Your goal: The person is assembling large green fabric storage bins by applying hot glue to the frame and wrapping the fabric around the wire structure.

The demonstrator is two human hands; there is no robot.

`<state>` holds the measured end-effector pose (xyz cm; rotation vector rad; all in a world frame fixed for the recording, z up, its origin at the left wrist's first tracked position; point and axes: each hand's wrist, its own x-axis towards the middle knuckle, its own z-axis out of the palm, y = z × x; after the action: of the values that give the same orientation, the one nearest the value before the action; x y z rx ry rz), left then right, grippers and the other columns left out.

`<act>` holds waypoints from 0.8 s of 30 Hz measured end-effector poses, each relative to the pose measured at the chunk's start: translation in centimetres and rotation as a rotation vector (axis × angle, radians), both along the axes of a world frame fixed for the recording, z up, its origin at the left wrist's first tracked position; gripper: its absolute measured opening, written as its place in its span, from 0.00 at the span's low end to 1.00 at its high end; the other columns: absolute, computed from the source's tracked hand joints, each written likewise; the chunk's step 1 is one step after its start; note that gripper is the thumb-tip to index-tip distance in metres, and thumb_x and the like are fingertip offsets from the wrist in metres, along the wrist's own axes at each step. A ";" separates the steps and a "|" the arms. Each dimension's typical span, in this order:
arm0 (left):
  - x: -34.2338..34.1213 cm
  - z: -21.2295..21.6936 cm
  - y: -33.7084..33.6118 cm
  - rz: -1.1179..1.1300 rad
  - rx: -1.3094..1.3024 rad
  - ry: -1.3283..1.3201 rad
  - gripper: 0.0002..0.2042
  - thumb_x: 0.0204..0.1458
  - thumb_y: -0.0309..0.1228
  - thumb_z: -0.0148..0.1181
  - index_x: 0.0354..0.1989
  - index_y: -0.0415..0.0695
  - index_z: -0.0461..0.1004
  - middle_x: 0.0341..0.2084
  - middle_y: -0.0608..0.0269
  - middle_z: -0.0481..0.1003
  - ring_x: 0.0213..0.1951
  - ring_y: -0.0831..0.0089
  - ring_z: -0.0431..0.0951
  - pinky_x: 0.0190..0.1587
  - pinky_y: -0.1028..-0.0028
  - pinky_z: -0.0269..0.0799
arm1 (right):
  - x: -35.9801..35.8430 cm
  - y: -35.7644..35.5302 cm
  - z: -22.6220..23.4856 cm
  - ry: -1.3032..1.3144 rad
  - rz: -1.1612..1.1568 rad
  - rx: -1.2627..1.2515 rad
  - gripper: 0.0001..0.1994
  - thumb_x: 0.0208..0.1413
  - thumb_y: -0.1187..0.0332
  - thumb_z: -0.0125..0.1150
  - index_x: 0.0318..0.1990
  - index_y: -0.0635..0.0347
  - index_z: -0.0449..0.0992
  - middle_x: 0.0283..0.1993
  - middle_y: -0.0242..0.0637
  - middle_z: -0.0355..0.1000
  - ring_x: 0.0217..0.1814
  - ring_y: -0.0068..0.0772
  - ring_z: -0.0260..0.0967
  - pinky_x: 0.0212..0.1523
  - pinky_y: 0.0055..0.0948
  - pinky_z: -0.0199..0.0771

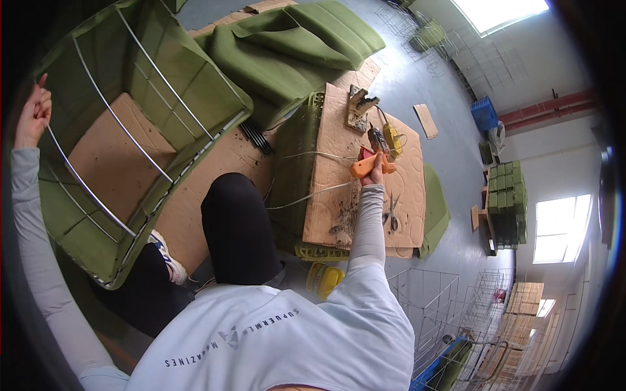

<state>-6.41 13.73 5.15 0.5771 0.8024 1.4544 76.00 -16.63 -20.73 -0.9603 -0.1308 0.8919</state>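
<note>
A large green fabric bin [163, 85] with bent metal rods across its opening leans at my left, tilted on its side. My left hand [34, 116] is closed on its far left rim; the fingertips are partly hidden. In my right hand [373, 177] is an orange-handled tool [362, 167] with a dark barrel, which looks like a hot glue gun. It is held over a cardboard-topped green crate [332, 195]. Just beyond its tip lie a yellow corded piece [392, 139] and a dark-stained stand [358, 111]. Scissors [393, 214] lie right of my forearm.
Folded green material [293, 49] is heaped beyond the bin. A bundle of black sticks [255, 137] lies left of the crate, a yellow object [324, 280] on the floor near my knee. Wire frames [424, 293] and stacked green bins [507, 202] stand at the right.
</note>
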 end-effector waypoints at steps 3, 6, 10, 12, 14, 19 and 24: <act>1.2 -0.2 1.8 -0.020 -0.219 -0.030 0.13 0.65 0.29 0.41 0.54 0.37 0.66 0.18 0.72 0.54 0.16 0.84 0.50 0.15 0.83 0.46 | 2.8 1.8 -1.4 0.042 -0.005 -0.061 0.23 0.50 0.47 0.65 0.47 0.48 0.70 0.42 0.34 0.75 0.42 0.38 0.74 0.43 0.42 0.79; 2.6 -0.8 2.6 0.021 -0.304 0.060 0.12 0.65 0.25 0.39 0.53 0.37 0.65 0.17 0.72 0.55 0.16 0.84 0.51 0.14 0.83 0.46 | 2.9 3.8 -3.2 -0.036 0.004 -0.181 0.27 0.52 0.41 0.58 0.51 0.50 0.66 0.41 0.38 0.74 0.38 0.43 0.75 0.40 0.46 0.79; 4.4 -1.1 5.0 0.002 -0.299 0.207 0.10 0.64 0.24 0.38 0.50 0.38 0.65 0.17 0.73 0.57 0.15 0.85 0.52 0.14 0.84 0.48 | 3.4 3.5 -3.0 -0.315 -0.154 -0.553 0.32 0.54 0.37 0.53 0.48 0.61 0.67 0.37 0.42 0.74 0.36 0.43 0.77 0.34 0.44 0.80; 2.4 -1.7 6.3 0.026 -0.302 0.280 0.09 0.63 0.24 0.39 0.47 0.40 0.65 0.17 0.74 0.58 0.15 0.86 0.53 0.13 0.83 0.49 | 5.3 3.2 -1.9 -0.497 -0.019 -0.872 0.35 0.56 0.38 0.50 0.53 0.65 0.64 0.44 0.48 0.73 0.37 0.49 0.77 0.33 0.48 0.82; 0.6 -3.0 6.8 0.082 -0.344 0.387 0.08 0.62 0.24 0.41 0.45 0.42 0.66 0.16 0.74 0.59 0.15 0.86 0.54 0.13 0.83 0.50 | 4.0 2.2 -2.6 -0.479 0.109 -0.831 0.34 0.56 0.39 0.52 0.52 0.67 0.65 0.43 0.52 0.73 0.37 0.53 0.77 0.32 0.49 0.82; -1.4 -6.6 9.0 0.107 -0.297 0.479 0.06 0.59 0.25 0.46 0.40 0.43 0.70 0.14 0.73 0.63 0.14 0.83 0.60 0.13 0.82 0.56 | 7.6 -2.7 0.3 -0.744 0.216 -0.781 0.19 0.58 0.55 0.59 0.44 0.63 0.70 0.33 0.40 0.74 0.28 0.34 0.74 0.26 0.31 0.77; -4.2 -12.4 14.7 0.015 -0.303 0.699 0.07 0.58 0.24 0.47 0.42 0.37 0.67 0.23 0.57 0.72 0.21 0.70 0.74 0.21 0.71 0.74 | 0.5 -7.4 4.7 -0.912 0.056 -0.416 0.11 0.60 0.66 0.57 0.45 0.65 0.73 0.34 0.33 0.74 0.34 0.26 0.75 0.32 0.23 0.76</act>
<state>-10.61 28.40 -7.23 0.8572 1.5442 1.1043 76.45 -24.06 -15.99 -1.7116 -0.7716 0.4745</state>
